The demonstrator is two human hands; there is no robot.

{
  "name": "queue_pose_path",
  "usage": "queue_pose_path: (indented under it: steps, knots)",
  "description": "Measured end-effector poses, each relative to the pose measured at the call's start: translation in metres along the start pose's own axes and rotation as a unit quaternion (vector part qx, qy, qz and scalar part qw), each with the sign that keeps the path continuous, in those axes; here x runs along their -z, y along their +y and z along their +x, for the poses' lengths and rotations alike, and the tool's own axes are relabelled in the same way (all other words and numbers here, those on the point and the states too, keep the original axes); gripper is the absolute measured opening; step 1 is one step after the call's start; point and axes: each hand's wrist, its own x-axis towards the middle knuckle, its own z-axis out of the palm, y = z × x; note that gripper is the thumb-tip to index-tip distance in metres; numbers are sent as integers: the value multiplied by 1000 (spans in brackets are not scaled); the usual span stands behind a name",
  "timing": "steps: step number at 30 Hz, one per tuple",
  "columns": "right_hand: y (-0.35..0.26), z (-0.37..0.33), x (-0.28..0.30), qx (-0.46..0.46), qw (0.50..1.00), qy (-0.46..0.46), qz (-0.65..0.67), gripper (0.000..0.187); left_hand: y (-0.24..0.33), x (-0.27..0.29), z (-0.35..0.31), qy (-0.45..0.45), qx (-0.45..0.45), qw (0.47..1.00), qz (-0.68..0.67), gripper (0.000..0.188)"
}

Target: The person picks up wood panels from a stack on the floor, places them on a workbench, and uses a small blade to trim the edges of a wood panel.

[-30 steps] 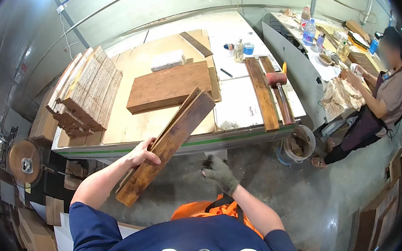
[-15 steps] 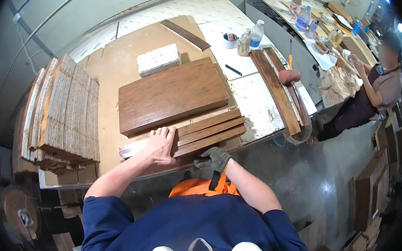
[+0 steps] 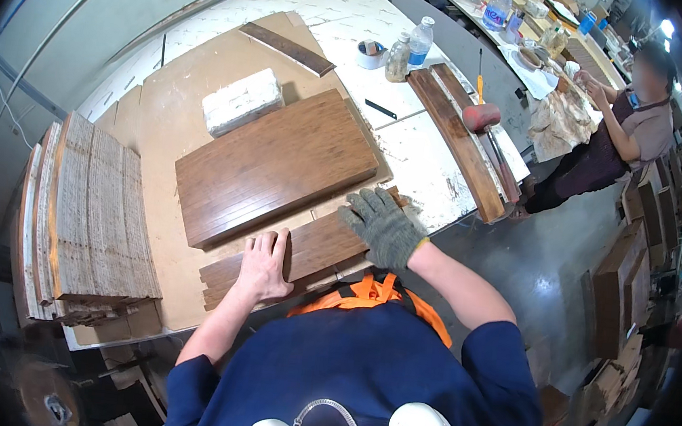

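Two hands press flat on a dark brown plank [image 3: 305, 250] lying along the near edge of the table [image 3: 163, 116] — left hand [image 3: 262, 264] bare, fingers together and spread flat on the plank's middle, right hand [image 3: 380, 226] in a grey work glove, fingers slightly apart and laid over the plank's right end; neither is clamped around it. The plank sits just in front of a bigger dark wood panel [image 3: 276, 165], near it but whether the two touch is hard to tell. Risks, as judged: the plank lies close to the table edge, so a push toward the body could tip it off onto the floor [image 3: 531, 270]; pushed the other way it could knock the panel and shift it. The bare hand could pick up splinters or get pinched between plank and panel. To the left a stack of pale rough boards [image 3: 89, 223] leans unevenly and overhangs the corner — a bump on the table might slide it. A white block [image 3: 241, 100] and bottles [image 3: 410, 50] stand well apart, low risk. Another person [image 3: 632, 133] works at a far bench, out of reach.
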Motion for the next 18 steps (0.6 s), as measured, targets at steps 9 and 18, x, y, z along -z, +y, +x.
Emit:
queue_pose_path:
  steps: [9,18]
  knots:
    - [10,17,2,-4,995,-103,-1,86,-15,-7,-28,87,32,996,-13,105]
    - [13,35,0,-22,996,-89,-3,81,-32,-3,-15,138,23,990,34,102]
